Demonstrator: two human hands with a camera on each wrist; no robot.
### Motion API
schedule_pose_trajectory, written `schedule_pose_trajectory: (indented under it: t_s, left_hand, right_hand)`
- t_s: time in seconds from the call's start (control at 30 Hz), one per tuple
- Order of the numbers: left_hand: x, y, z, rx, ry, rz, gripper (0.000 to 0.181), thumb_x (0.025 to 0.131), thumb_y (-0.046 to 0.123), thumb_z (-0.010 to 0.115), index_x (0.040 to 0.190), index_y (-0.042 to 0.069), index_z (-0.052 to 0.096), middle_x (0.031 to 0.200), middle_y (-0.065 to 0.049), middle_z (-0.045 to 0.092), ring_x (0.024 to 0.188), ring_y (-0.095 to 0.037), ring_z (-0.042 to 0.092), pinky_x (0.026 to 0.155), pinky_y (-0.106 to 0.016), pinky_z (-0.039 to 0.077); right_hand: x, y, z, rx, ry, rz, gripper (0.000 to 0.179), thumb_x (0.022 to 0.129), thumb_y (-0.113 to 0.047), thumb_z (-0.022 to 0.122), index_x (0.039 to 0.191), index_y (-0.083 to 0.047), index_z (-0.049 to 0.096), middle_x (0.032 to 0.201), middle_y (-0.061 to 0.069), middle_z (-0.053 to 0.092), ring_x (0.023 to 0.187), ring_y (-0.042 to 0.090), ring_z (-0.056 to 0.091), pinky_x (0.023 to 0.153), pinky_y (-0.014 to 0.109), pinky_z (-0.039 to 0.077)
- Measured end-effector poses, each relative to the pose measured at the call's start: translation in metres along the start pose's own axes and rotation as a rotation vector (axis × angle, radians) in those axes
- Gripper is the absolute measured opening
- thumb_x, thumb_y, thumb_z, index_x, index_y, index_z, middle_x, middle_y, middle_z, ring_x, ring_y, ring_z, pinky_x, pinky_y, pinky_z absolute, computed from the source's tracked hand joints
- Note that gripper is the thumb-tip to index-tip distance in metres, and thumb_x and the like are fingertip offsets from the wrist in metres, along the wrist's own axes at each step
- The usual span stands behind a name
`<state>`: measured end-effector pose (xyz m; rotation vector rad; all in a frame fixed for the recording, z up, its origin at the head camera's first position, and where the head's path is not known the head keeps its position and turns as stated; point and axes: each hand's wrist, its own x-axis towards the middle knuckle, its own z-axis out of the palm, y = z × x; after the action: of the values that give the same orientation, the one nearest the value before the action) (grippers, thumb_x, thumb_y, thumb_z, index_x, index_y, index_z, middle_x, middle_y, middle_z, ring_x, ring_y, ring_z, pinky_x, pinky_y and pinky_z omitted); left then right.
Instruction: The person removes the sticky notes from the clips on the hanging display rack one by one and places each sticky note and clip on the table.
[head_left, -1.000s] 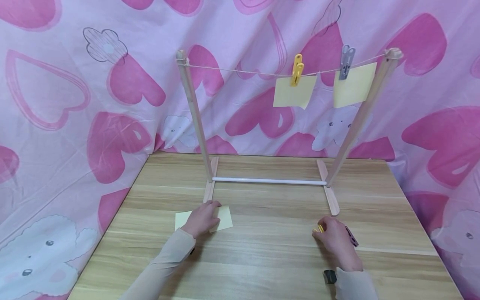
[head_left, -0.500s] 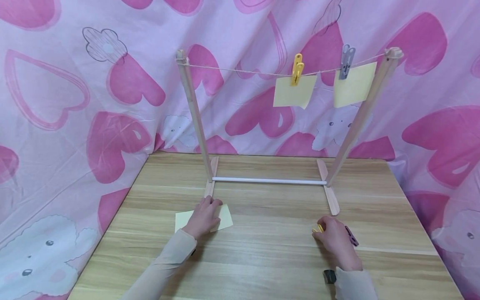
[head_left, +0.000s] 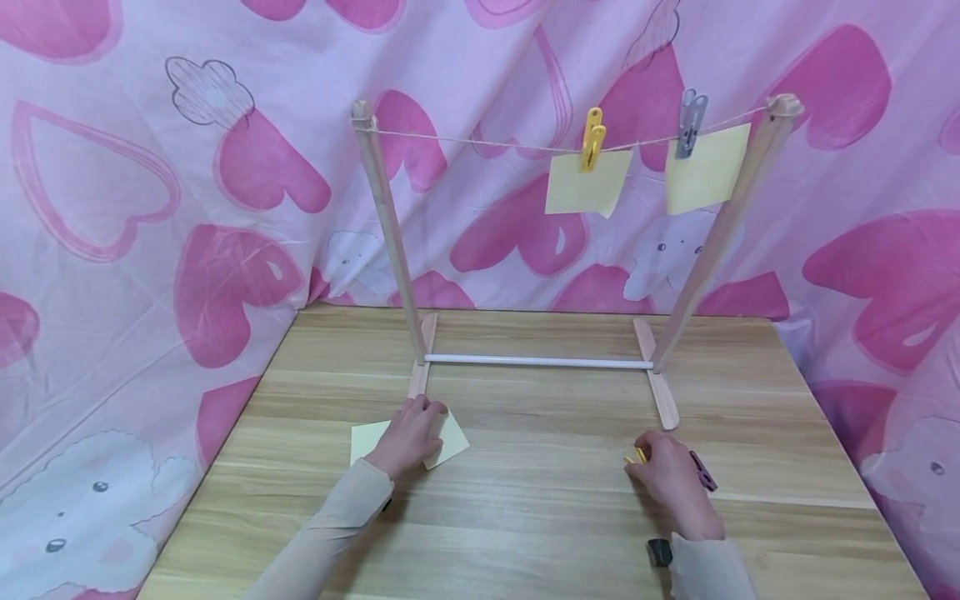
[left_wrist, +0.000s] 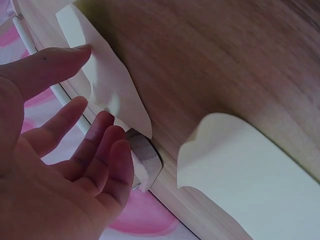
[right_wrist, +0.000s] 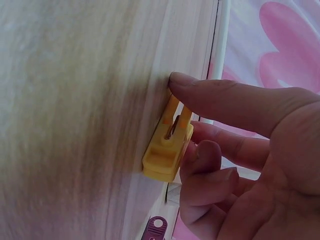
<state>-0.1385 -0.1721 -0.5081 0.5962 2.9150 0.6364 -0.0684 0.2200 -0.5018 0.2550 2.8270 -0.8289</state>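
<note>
Pink cloth (head_left: 300, 100), printed with hearts (head_left: 213, 321), hangs behind the far edge and along the left and right edges of a wood-grain table (head_left: 540, 500).

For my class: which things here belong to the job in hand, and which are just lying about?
Likely in the job:
yellow peg, pinched by the right hand
loose sheet, touched by the left hand
second sheet and purple peg, lying close by
stand whose string carries pegged sheets

Probably just there:
heart-patterned curtain, a backdrop
black object by the right sleeve, use unclear
</note>
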Motion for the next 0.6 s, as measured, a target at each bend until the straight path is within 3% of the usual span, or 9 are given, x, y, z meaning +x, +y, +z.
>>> schedule_pose_trajectory:
  t_s: [0.17,0.33,0.47,0.6]
  left_hand:
    - [0.0,0.0,0.0,0.007,0.007,0.014,0.042,0.074,0.008,0.076,0.113,0.007,0.061,0.1,-0.012,0.057,0.09,-0.026,0.051,0.08,-0.044,0.045]
    - [0.0,-0.002,0.0,0.018,0.027,0.037,0.041,0.074,0.01,0.075,0.113,0.007,0.062,0.099,-0.011,0.058,0.089,-0.025,0.051,0.078,-0.044,0.045]
    - [0.001,0.0,-0.004,0.017,0.038,0.051,0.037,0.077,0.013,0.075,0.112,0.007,0.063,0.098,-0.01,0.057,0.089,-0.025,0.052,0.076,-0.042,0.046]
    - [0.004,0.005,-0.012,-0.004,0.042,0.052,0.032,0.081,0.014,0.072,0.111,0.006,0.064,0.097,-0.01,0.058,0.09,-0.024,0.054,0.074,-0.039,0.048]
  right_hand:
    - [0.0,0.0,-0.001,0.0,-0.003,-0.001,0.037,0.077,-0.012,0.078,0.105,0.006,0.063,0.088,0.014,0.062,0.078,0.023,0.054,0.067,0.038,0.046]
    - [-0.002,0.0,-0.004,0.006,0.002,0.011,0.04,0.082,-0.025,0.073,0.106,0.005,0.063,0.093,0.015,0.063,0.082,0.025,0.057,0.071,0.041,0.048]
    - [-0.002,0.0,-0.01,0.03,0.03,0.005,0.046,0.085,-0.031,0.07,0.11,0.007,0.062,0.097,0.019,0.065,0.083,0.026,0.06,0.071,0.044,0.05]
    - [0.001,-0.001,-0.019,0.073,0.031,0.004,0.046,0.089,-0.031,0.067,0.113,0.009,0.06,0.098,0.021,0.065,0.08,0.024,0.06,0.067,0.039,0.051]
